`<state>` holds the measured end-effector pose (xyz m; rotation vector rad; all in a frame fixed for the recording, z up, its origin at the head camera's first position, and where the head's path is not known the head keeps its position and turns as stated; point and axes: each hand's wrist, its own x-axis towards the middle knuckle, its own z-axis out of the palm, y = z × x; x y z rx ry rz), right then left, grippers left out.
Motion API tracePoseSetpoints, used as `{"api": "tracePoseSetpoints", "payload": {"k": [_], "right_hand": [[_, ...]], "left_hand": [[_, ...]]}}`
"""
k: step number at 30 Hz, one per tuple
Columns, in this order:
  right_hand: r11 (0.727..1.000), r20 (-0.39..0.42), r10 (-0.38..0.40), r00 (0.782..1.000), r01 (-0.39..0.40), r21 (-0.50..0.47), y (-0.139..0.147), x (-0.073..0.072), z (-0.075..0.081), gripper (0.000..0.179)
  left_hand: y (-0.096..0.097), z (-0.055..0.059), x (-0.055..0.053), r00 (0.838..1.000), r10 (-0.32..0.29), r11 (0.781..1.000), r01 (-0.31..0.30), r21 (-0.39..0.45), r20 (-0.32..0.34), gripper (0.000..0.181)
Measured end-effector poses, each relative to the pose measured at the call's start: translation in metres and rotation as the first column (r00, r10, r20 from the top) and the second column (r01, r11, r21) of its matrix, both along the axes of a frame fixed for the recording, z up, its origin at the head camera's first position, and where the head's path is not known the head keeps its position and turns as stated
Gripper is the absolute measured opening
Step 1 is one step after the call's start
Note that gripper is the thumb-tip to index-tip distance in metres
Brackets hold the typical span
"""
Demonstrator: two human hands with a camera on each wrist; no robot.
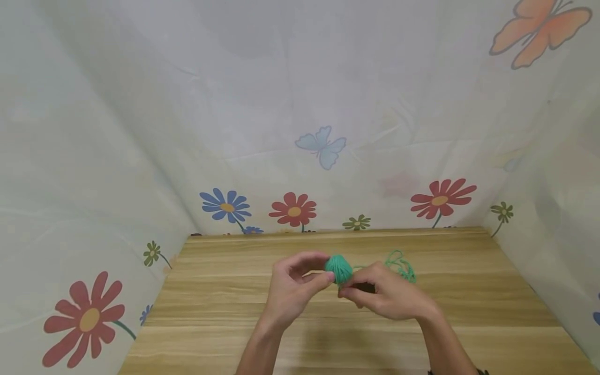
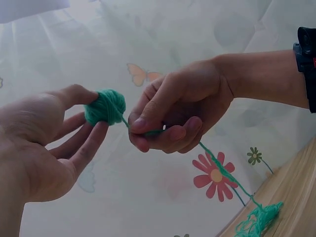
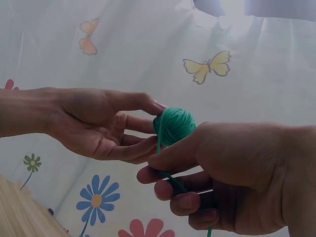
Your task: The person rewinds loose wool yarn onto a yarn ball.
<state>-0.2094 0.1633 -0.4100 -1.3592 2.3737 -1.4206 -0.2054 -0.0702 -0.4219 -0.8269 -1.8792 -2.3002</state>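
A small ball of green yarn (image 1: pixel 339 269) is pinched between the thumb and fingertips of my left hand (image 1: pixel 292 284), held up above the table. Close beside it on the right, my right hand (image 1: pixel 389 292) pinches the yarn strand (image 2: pixel 155 132) between thumb and index finger. From the ball the strand runs into the right hand, passes through its curled fingers and comes out below. In the left wrist view it slants down to a loose heap of green yarn (image 2: pixel 259 220) on the wood-grain table. The right wrist view shows wound strands on the ball (image 3: pixel 176 126).
The loose yarn (image 1: pixel 401 266) lies on the table (image 1: pixel 225 291) behind and right of the hands. White curtains (image 1: pixel 262 104) printed with flowers and butterflies stand around the table's back and sides. A dark band (image 2: pixel 307 64) sits on the right wrist.
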Motion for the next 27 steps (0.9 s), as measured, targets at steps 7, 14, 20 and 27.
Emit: {"api": "tracePoseSetpoints", "payload": {"k": [7,14,20,27], "right_hand": [[0.995,0.035,-0.076,0.997,0.078,-0.063,0.0012,-0.0007,0.0039,0.026],[0.978,0.089,-0.173,0.981,0.181,-0.098,0.0014,0.0015,0.0081,0.016],[0.944,0.06,-0.181,0.982,0.19,-0.268,0.0025,0.0022,0.008,0.02],[0.893,-0.046,-0.033,0.998,0.009,-0.449,0.0033,0.0004,0.0072,0.027]], "left_hand": [[-0.0009,-0.001,0.002,0.99,-0.136,0.991,0.136,0.007,-0.046,0.03],[-0.0017,-0.0001,0.0024,0.965,-0.241,0.97,0.234,-0.072,-0.108,0.029],[0.0009,-0.0021,0.0018,0.97,-0.209,0.971,0.191,-0.145,-0.122,0.028],[0.0027,-0.0005,0.0027,0.995,-0.104,0.981,0.103,-0.162,0.003,0.029]]}}
